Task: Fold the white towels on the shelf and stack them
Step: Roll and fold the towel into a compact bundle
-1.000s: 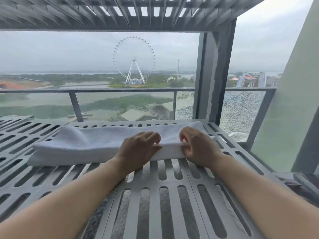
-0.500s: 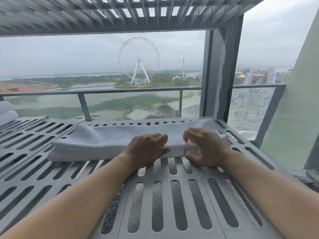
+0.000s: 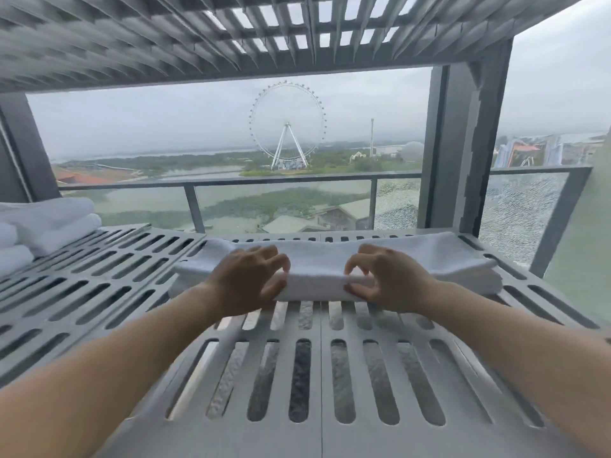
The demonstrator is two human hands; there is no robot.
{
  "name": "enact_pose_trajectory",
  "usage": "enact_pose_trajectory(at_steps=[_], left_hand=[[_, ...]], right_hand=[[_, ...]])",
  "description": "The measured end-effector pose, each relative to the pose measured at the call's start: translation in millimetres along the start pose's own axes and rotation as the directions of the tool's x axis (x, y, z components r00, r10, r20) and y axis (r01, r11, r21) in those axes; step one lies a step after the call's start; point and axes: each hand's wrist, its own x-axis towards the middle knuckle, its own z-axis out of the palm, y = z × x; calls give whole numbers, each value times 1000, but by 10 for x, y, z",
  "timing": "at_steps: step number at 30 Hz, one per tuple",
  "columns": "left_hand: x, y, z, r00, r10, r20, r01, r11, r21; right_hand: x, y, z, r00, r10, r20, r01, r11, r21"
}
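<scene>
A white towel (image 3: 317, 262), folded into a long narrow strip, lies across the back of the grey slotted shelf (image 3: 297, 375). My left hand (image 3: 248, 279) pinches its near edge left of centre, fingers curled over the top. My right hand (image 3: 383, 279) pinches the same edge right of centre, thumb under the fold. A stack of folded white towels (image 3: 43, 226) rests on the shelf at the far left, partly cut off by the frame edge.
A second slotted shelf (image 3: 231, 34) hangs overhead. A dark post (image 3: 463, 143) rises at the back right corner and another post (image 3: 23, 150) at the back left. Behind the shelf runs a balcony railing (image 3: 297, 181) with glass.
The view has swung left, bringing the towel stack into sight. Both hands have gone from lying flat on the towel to pinching its near edge, and they sit further apart.
</scene>
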Motion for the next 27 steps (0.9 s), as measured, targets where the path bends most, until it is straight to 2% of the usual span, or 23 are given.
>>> enact_pose_trajectory(at_steps=[7, 12, 17, 21, 27], left_hand=[[-344, -444, -46, 983, -181, 43, 178, 981, 73], [-485, -548, 102, 964, -265, -19, 264, 963, -47], [-473, -620, 151, 965, -250, 78, 255, 965, -61], [-448, -646, 123, 962, -272, 26, 273, 955, -112], [-483, -649, 101, 973, -224, -56, 221, 974, -54]], right_hand=[[653, -809, 350, 1000, -6, 7, 6, 999, 34], [821, -1174, 659, 993, 77, -88, -67, 992, 102], [799, -1182, 748, 974, 120, -192, -89, 983, 161], [815, -1203, 751, 975, 107, -194, -78, 986, 150], [810, -1230, 697, 985, 52, -164, -38, 995, 87]])
